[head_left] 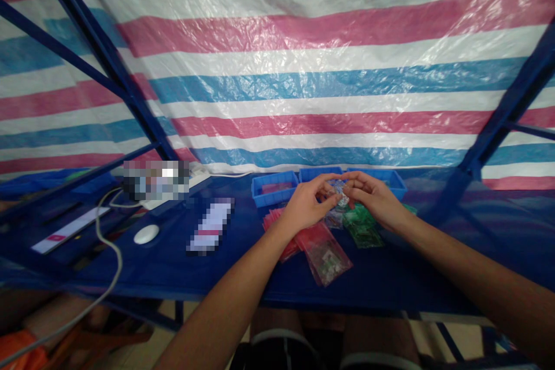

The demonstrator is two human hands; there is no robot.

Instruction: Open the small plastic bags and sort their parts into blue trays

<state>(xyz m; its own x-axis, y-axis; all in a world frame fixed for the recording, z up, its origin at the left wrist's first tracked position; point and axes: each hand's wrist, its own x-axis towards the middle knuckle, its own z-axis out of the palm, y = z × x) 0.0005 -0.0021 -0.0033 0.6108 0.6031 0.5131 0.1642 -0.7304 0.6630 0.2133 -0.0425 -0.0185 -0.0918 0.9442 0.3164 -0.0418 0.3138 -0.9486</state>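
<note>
My left hand [306, 202] and my right hand [376, 199] meet above the table, fingers bent, with a small shiny clear plastic bag [341, 195] pinched between them. What the bag contains is too small to make out. Below my left hand and wrist lie red plastic bags [328, 257]; the front one has small pale and green pieces inside. Green plastic bags [363, 226] rest under my right hand. Between the two colours lie more clear bags [333, 219], partly covered by my fingers.
Blue trays stand behind my hands: a left one [274, 199], a middle one [310, 174] and a right one [396, 186]. To the left are a blurred-out phone-like object [212, 225], a white mouse [146, 235] and a white cable [116, 269]. Blue metal posts [489, 121] frame the table.
</note>
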